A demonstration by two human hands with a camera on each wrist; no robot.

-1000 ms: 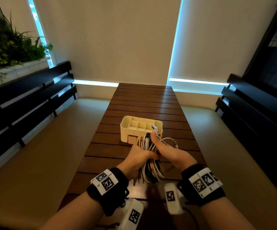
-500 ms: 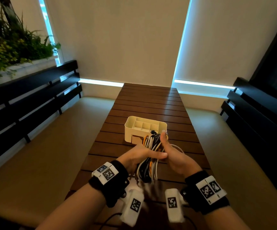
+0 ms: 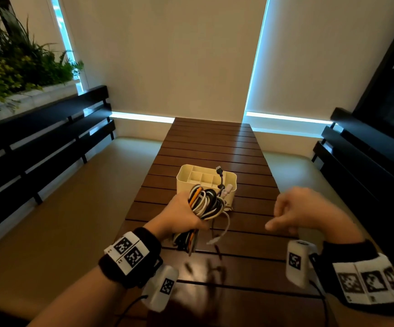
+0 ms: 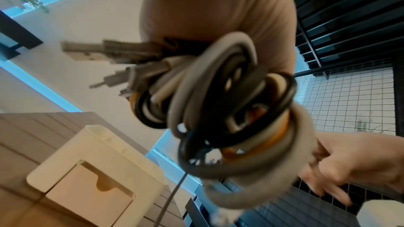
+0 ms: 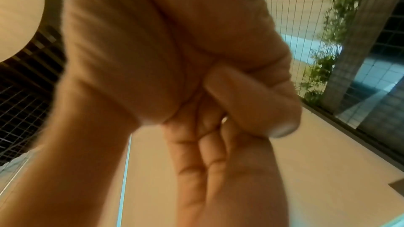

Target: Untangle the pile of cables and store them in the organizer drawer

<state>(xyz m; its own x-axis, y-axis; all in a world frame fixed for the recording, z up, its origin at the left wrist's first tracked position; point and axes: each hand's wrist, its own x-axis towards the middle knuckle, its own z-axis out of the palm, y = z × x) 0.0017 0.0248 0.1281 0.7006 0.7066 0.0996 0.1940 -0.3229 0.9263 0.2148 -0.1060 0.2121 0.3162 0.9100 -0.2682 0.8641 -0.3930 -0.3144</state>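
Starting at the left, our left hand (image 3: 179, 215) is wrapped tight around the cable bundle (image 3: 205, 202), a knot of white, black and orange leads held up above the slatted wooden table (image 3: 245, 232), over its middle and toward the near end. Loose plug ends stick up out of the top of the bundle, and a thin white lead (image 3: 224, 228) dangles from its underside without reaching the wood. Just behind the bundle stands the cream organizer (image 3: 232, 179), its top divided into small compartments; the left wrist view shows its drawer (image 4: 91, 191) closed, with a notch cut in the front. To the right, our right hand (image 3: 302, 211) hangs well apart from the bundle, holding nothing, fingers loosely bent. We judge these cables light, limp and springy, with smooth jackets likely to slide. A free plug end looks like the best place to pinch, drawing one lead out slowly while the left hand keeps the rest together.
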